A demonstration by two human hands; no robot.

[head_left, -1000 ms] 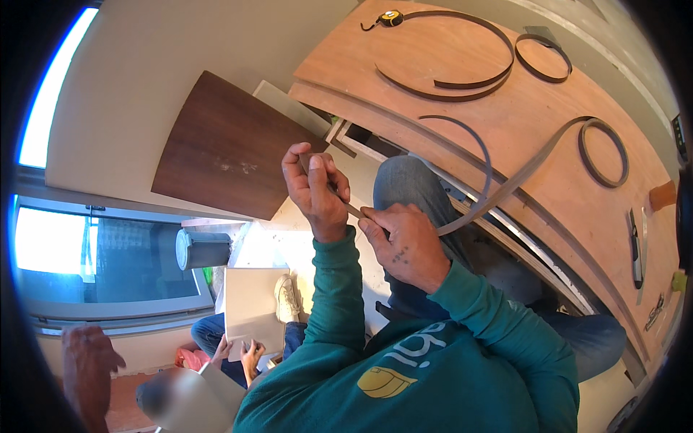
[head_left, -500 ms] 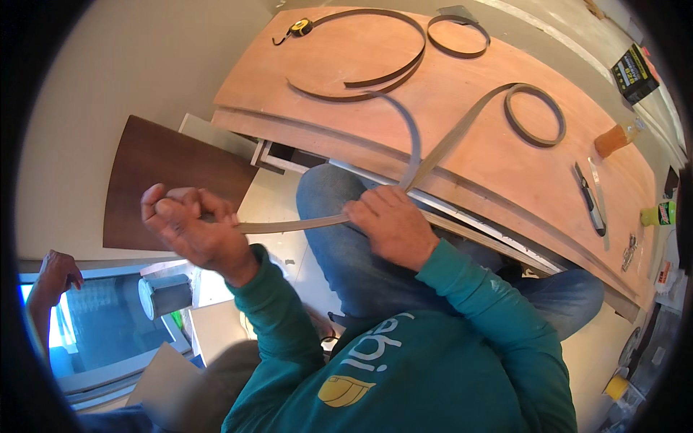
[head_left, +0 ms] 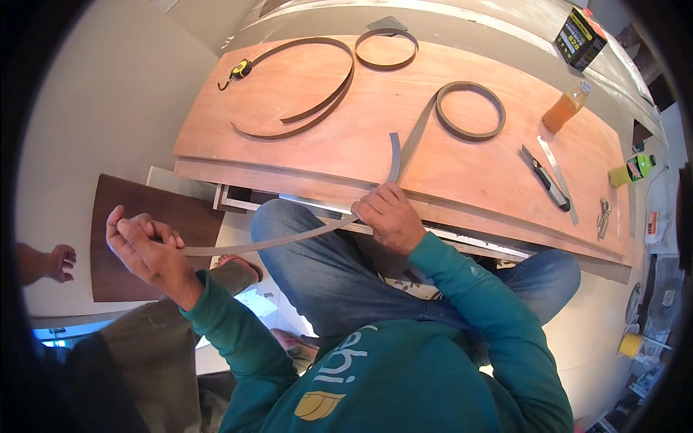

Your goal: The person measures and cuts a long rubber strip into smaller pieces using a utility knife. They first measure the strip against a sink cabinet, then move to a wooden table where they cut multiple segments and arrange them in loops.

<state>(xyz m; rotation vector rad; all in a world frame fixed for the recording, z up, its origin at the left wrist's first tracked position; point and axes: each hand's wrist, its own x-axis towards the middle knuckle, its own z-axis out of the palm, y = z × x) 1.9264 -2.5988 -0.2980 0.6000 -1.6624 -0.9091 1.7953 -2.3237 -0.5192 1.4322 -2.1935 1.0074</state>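
Note:
A long, thin grey-brown edge banding strip (head_left: 267, 244) runs between my hands, sagging slightly over my left knee. My left hand (head_left: 148, 249) is closed on it at the left, palm turned up and fingers curled. My right hand (head_left: 390, 216) grips the banding at the workboard's near edge, its fingertips pinched. Beyond that hand, a short free tail (head_left: 395, 155) points up, and another length leads to a coiled banding roll (head_left: 462, 133) on the board. The strip's end at my left hand is hidden by the fingers.
On the wooden board (head_left: 289, 159) lie a tape measure (head_left: 240, 70), a large curved strip (head_left: 351, 68), a small coil (head_left: 386, 67), a utility knife (head_left: 546, 180) and a metal blade (head_left: 556, 173). Bottles (head_left: 565, 108) stand right. Another person's hand (head_left: 61, 263) and trousers (head_left: 151, 353) are left.
My left hand has moved left and slightly down, with a longer span of banding between my hands. The free tail beyond my right hand is shorter. The other person has moved closer.

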